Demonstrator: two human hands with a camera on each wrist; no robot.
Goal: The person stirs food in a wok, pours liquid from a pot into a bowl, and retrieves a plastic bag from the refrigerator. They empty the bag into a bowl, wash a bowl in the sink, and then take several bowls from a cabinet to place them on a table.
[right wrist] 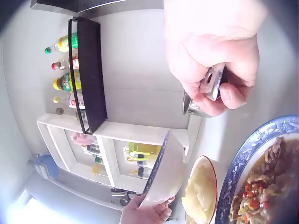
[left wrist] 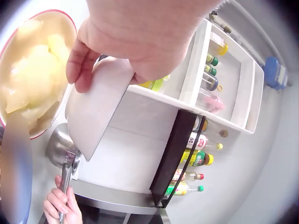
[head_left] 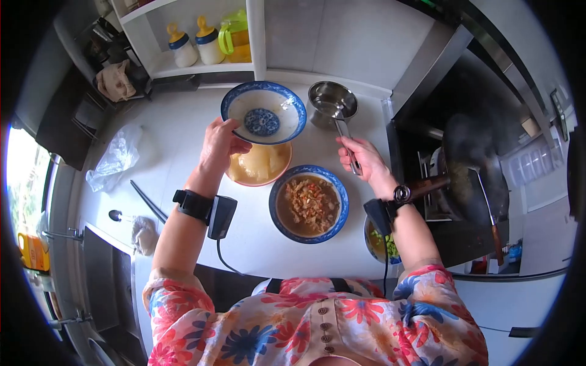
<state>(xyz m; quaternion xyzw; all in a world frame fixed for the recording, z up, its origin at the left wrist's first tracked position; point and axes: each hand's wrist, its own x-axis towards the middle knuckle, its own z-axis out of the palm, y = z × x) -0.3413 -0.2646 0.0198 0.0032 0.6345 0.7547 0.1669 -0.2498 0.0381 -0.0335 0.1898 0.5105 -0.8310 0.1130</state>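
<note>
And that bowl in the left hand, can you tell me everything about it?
The bowl is round and looks like glazed ceramic: white, with a blue patterned rim, a blue flowery design on its inside bottom and a plain white outside. It looks empty, its opening faces upward, and the left hand grips its edge, holding it above the counter.

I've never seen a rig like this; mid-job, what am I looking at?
A person works bare-handed; no robot. One picture comes from a head camera looking down, the others from the left wrist camera and right wrist camera, each facing that hand's work. The left hand holds a blue patterned bowl by its edge; the right hand holds a metal pot by its handle. On the white counter are a second bowl of mixed food, a dish of pale yellow pieces and a clear plastic bag.
</note>
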